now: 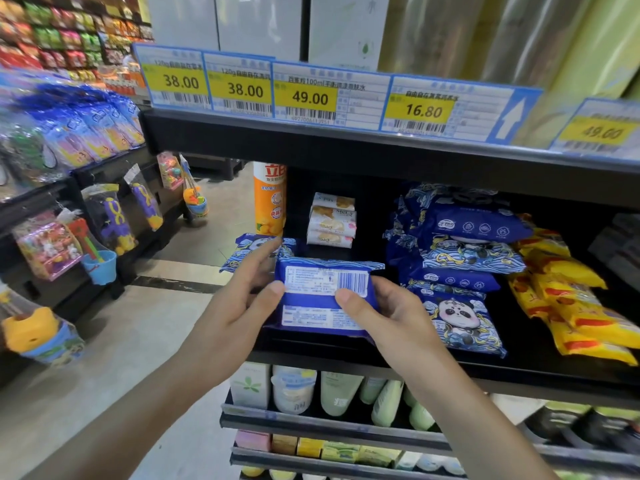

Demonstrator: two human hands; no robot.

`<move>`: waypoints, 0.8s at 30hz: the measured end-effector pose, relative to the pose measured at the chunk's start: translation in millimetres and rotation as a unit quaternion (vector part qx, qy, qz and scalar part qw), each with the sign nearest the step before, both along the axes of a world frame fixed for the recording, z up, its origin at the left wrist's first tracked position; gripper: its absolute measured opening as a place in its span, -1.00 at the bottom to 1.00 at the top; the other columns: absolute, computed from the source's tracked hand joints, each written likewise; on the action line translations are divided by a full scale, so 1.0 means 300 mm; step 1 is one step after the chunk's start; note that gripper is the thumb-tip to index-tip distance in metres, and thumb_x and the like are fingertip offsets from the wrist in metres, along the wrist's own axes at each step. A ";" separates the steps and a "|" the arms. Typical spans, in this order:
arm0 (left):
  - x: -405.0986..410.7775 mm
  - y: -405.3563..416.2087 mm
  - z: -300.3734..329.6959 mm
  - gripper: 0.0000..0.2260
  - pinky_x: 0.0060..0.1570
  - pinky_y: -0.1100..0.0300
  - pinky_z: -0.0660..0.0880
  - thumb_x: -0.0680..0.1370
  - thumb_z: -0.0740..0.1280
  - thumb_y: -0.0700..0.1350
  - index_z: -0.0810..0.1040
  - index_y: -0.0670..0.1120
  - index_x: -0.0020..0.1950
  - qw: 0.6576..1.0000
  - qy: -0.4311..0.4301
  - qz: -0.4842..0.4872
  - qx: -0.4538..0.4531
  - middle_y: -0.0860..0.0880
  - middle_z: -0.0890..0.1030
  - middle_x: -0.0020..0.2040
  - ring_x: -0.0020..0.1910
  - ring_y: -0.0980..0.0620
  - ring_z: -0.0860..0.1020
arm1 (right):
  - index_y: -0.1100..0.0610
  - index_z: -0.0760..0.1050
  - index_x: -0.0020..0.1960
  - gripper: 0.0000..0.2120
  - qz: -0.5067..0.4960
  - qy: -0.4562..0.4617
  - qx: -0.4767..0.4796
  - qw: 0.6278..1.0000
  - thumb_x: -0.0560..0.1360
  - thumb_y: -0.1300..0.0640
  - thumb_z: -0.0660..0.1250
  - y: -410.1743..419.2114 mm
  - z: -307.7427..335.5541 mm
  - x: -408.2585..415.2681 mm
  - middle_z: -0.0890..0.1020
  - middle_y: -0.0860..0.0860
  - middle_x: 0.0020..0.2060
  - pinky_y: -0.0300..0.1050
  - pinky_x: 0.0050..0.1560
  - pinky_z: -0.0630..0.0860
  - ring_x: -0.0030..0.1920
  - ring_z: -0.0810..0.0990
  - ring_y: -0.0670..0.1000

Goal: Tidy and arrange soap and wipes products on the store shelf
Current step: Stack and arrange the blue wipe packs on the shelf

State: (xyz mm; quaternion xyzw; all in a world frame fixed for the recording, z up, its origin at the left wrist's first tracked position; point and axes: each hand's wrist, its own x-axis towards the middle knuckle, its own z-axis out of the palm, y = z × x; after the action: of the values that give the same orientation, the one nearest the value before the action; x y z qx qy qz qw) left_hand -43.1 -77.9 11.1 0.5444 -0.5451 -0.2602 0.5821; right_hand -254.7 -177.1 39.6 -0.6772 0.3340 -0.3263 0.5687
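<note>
Both hands hold one blue plastic wipes pack (325, 299) at the shelf's front edge, back label and barcode facing up. The left hand (239, 306) has its grip round the pack's left end, the right hand (388, 317) round its right end, thumbs on top. Bare black shelf (346, 344) shows beneath, between another panda-print blue pack (256, 251) and the stacked blue packs (464, 265).

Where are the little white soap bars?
The soap bars sit stacked at the back of the middle shelf, left of centre, just right of the orange can and left of the blue wipes pile.
</note>
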 end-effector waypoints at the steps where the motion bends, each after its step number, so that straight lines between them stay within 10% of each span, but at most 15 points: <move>1: 0.007 0.004 -0.002 -0.54 0.22 0.15 0.60 0.66 0.23 0.09 0.30 0.38 0.54 0.999 -0.031 0.013 -0.008 0.22 0.52 0.44 0.47 0.09 0.46 | -0.04 0.65 0.15 -0.77 -0.012 -0.004 0.017 1.000 0.54 -0.10 0.43 0.001 0.003 0.001 0.76 -0.15 0.00 -0.16 0.05 0.65 0.03 0.73 -0.10; 6: 0.024 0.004 -0.001 -0.33 0.30 0.53 0.32 0.66 0.28 -0.30 0.25 0.34 0.59 0.958 -0.277 0.070 -0.011 0.37 0.28 0.57 0.59 0.23 0.25 | 0.03 0.64 0.15 -0.71 -0.046 -0.016 0.097 0.994 0.51 -0.09 0.47 -0.005 0.022 0.013 0.77 -0.07 -0.06 -0.10 -0.08 0.71 -0.07 0.76 -0.05; 11: 0.037 -0.001 0.008 -0.28 0.40 0.46 0.31 0.63 0.30 -0.41 0.35 0.32 0.55 0.957 -0.285 0.042 -0.014 0.35 0.26 0.60 0.63 0.24 0.16 | 0.12 0.64 0.13 -0.57 -0.060 -0.015 0.188 0.980 0.43 -0.17 0.51 -0.008 0.021 0.010 0.77 0.07 -0.11 -0.08 -0.13 0.72 -0.13 0.78 0.08; 24: -0.026 -0.019 0.022 -0.47 0.46 0.15 0.32 0.51 0.49 0.09 0.50 0.11 0.47 0.945 -0.315 0.059 -0.065 0.26 0.44 0.51 0.53 0.21 0.35 | 0.17 0.51 0.32 -0.32 -0.041 -0.027 0.261 0.964 0.38 -0.23 0.52 -0.018 0.044 0.005 0.74 0.21 -0.18 -0.13 -0.39 0.64 -0.36 0.70 0.10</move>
State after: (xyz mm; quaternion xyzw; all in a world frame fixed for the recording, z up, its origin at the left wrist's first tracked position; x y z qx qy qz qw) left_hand -51.0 -83.5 17.8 0.5908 -0.6832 -0.0047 0.4292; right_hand -253.3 -182.5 52.7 -0.4819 0.4197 -0.2690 0.7206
